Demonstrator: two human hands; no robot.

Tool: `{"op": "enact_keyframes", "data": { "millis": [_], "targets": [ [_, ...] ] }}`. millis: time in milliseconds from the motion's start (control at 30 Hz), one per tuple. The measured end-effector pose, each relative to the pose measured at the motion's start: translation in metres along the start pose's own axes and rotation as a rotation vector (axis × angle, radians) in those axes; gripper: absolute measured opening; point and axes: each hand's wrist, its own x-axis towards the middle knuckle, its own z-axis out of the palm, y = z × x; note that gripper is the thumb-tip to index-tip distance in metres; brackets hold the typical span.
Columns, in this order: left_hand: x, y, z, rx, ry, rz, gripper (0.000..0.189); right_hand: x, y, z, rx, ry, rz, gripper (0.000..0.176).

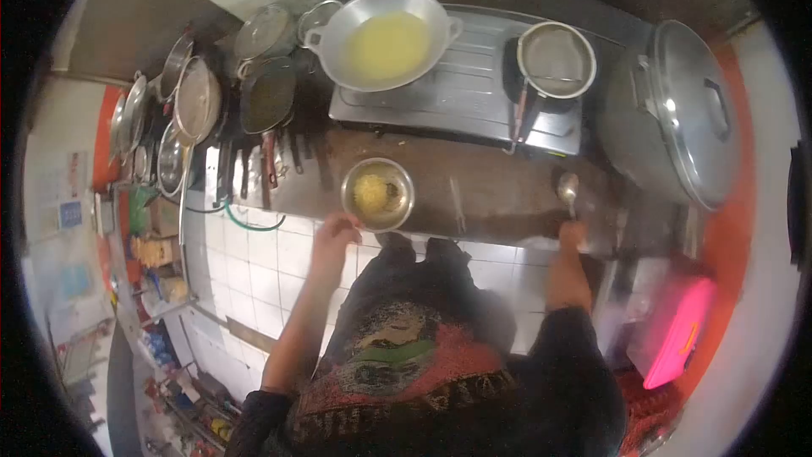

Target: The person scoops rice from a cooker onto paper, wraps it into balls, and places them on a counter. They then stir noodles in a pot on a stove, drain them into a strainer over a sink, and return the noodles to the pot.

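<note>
A metal bowl (408,213) stands near the counter's front edge, with a pale yellow, shredded-looking food (370,195) and a darker patch inside. My left hand (340,229) is at the bowl's lower left rim, its fingers loosely bent and nothing in them. Over to the right, my right hand (573,235) is closed around the handle of a metal spoon (568,186). The spoon's bowl points away from me, over the counter. Between the metal bowl and the spoon lies a thin, pale stick-like item (458,203).
A wide two-handled pan (338,60) with yellow liquid sits on the stove (474,85). To its right is a pot (523,47) with a strainer across it. A large lidded pot (677,119) stands far right. Pans and utensils (269,93) crowd the left.
</note>
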Motion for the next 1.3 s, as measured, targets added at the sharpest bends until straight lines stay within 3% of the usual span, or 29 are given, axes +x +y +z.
{"op": "enact_keyframes", "data": {
  "millis": [33, 133, 167, 200, 300, 333, 433, 500, 633, 733, 833, 967, 1033, 1067, 1200, 1300],
  "targets": [
    [0.009, -0.054, -0.024, -0.073, 0.019, -0.192, 0.02, -0.003, 0.016, 0.017, 0.001, 0.021, -0.061, 0.044],
    [0.018, -0.188, -0.07, -0.288, 0.015, -0.487, 0.025, -0.043, 0.006, -0.005, 0.028, 0.204, -0.255, 0.041],
    [0.023, -0.211, -0.077, -0.352, 0.059, -0.616, 0.029, -0.046, 0.01, 0.004, 0.027, 0.152, -0.24, 0.041],
    [0.02, -0.207, -0.065, -0.166, -0.047, -0.512, 0.033, -0.041, 0.022, 0.028, 0.025, 0.101, -0.222, 0.042],
    [0.054, -0.244, -0.062, -0.525, 0.124, -0.577, 0.031, -0.044, 0.037, 0.053, 0.151, -0.015, -0.176, 0.04],
    [0.068, -0.268, -0.069, -0.181, -0.106, -0.116, 0.028, -0.05, 0.036, 0.055, 0.215, -0.044, -0.163, 0.039],
    [0.097, -0.3, -0.072, -0.376, -0.11, -0.05, 0.022, -0.078, 0.019, 0.017, 0.683, -0.314, 0.162, 0.033],
    [0.097, -0.247, -0.046, -0.572, 0.099, -0.379, 0.02, -0.097, 0.041, 0.016, 0.968, -0.387, 0.14, 0.035],
    [0.091, -0.22, -0.041, -0.486, 0.088, -0.184, 0.03, -0.18, 0.03, -0.042, 1.19, -0.45, 0.038, 0.035],
    [0.089, -0.226, -0.062, -0.419, 0.007, -0.185, 0.037, -0.254, -0.02, -0.117, 0.78, -0.599, -0.289, 0.036],
    [0.064, -0.208, -0.076, -0.322, -0.038, -0.165, 0.034, -0.325, -0.083, -0.16, 0.967, -0.849, -0.203, 0.041],
    [0.01, -0.158, -0.095, -0.331, -0.303, -0.095, 0.031, -0.418, -0.151, -0.184, 0.754, -0.754, -0.292, 0.04],
    [-0.014, -0.136, -0.098, -0.295, -0.415, -0.139, 0.028, -0.446, -0.153, -0.147, 0.661, -0.579, -0.415, 0.039],
    [-0.022, -0.139, -0.102, -0.273, -0.487, -0.141, 0.031, -0.469, -0.166, -0.164, 0.571, -0.502, -0.429, 0.038],
    [-0.061, -0.133, -0.098, -0.195, -0.597, -0.211, 0.034, -0.526, -0.138, -0.137, 0.447, -0.352, -0.542, 0.039],
    [-0.083, -0.137, -0.094, -0.189, -0.694, -0.229, 0.036, -0.578, -0.103, -0.191, 0.499, -0.301, -0.528, 0.044]
  ]
}}
